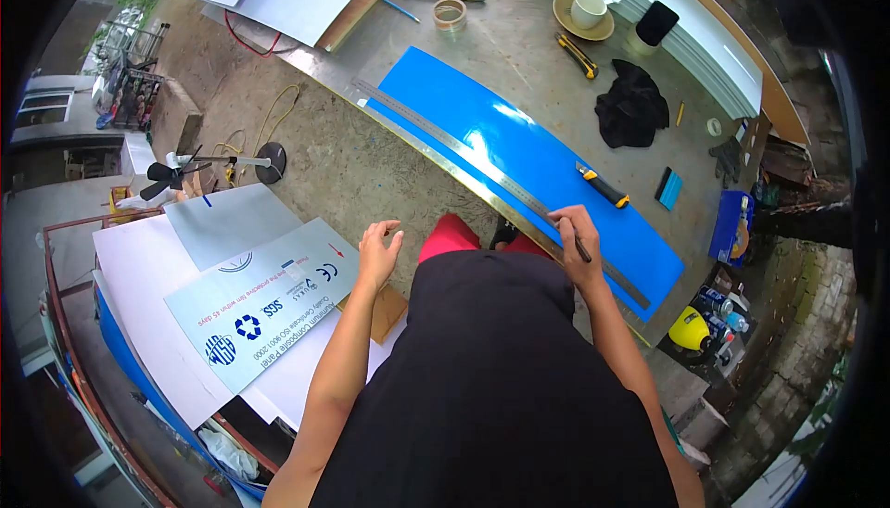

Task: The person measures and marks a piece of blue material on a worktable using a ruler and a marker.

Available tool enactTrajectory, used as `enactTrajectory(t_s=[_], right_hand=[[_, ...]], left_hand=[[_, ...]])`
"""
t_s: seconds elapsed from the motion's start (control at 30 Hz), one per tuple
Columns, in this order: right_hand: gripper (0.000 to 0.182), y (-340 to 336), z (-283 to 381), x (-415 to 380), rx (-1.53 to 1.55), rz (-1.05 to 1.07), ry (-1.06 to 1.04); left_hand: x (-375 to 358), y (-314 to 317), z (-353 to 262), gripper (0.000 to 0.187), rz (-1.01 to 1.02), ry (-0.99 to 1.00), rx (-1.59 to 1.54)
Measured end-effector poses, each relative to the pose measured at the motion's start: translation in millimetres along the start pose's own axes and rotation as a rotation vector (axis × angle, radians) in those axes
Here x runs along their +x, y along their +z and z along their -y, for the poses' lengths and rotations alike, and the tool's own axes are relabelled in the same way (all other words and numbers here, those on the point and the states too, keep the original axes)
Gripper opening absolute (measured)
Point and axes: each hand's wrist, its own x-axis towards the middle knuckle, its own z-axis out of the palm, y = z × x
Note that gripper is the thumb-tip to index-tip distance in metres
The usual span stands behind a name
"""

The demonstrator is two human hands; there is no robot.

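My right hand [577, 233] pinches a dark pen-like tool [582, 248] over the blue sheet [542, 160]; my left hand [376, 253] hangs empty, fingers half-curled

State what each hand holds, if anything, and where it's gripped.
Right hand: a dark pen-like tool, held in the fingers with one end jutting out; exact grip point unclear. Left hand: nothing visible held.

Dark pen [582, 249] over a blue sheet [547, 151]

The right hand [578, 230] held the pen in its fingers, over a long metal ruler [440, 141] lying along the sheet's near edge. The left hand [375, 253] hung apart from the table [519, 54], fingers loosely curled. An orange-and-black cutter [603, 185] rested on the sheet; beyond lay a black cloth [632, 105].
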Motion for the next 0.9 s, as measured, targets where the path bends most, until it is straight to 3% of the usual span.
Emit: enactTrajectory(t_s=[0.17, 0.4, 0.63, 0.77, 0.9], right_hand=[[0.022, -5, 22, 53, 0.026, -0.023, -0.075], [0.022, 29, 16, 79, -0.011, -0.109, 0.048], [0.023, 142, 42, 91, 0.014, -0.237, 0.259], [0.025, 230, 81, 99, 0.290, -0.386, 0.397], [0.023, 277, 118, 97, 0.211, -0.363, 0.380]], left_hand=[[35, -16, 12, 0.027, -0.074, -0.042, 0.024], [136, -62, 26, 0.026, -0.030, 0.019, 0.077], [287, -118, 46, 0.023, 0.128, 0.263, 0.175], [366, -142, 56, 0.023, 0.165, 0.471, 0.231], [413, -150, 56, 0.028, 0.226, 0.508, 0.214]])
